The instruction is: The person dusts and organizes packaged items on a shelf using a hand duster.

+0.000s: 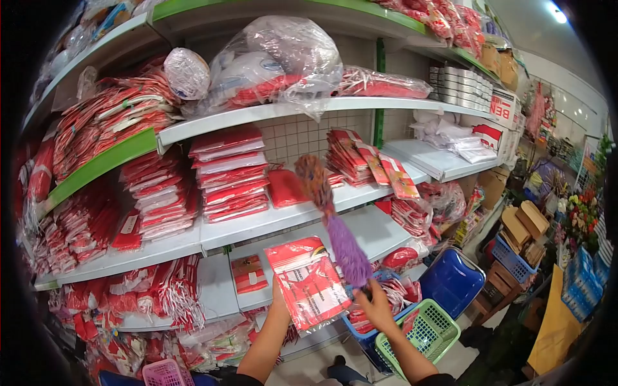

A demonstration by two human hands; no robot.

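A flat red and white plastic packet (309, 283) is in my left hand (279, 301), whose fingers are mostly hidden behind it. My right hand (375, 309) is closed round the lower end of a duster (344, 248), with its purple part just above the hand and its brown, mottled tip reaching up over the middle shelf. The duster looks blurred. Left of the packet, a smaller red packet (250, 273) lies on the lower shelf. Stacks of red and white packets (232, 174) stand on the middle shelf behind.
Metal shelves (270, 235) curve across the view, with bulging plastic bags (277, 64) on top. Below right are a green basket (444, 328) and a blue chair (452, 282). A pink basket (166, 373) sits at bottom left. Boxes (524, 225) and flowers stand at right.
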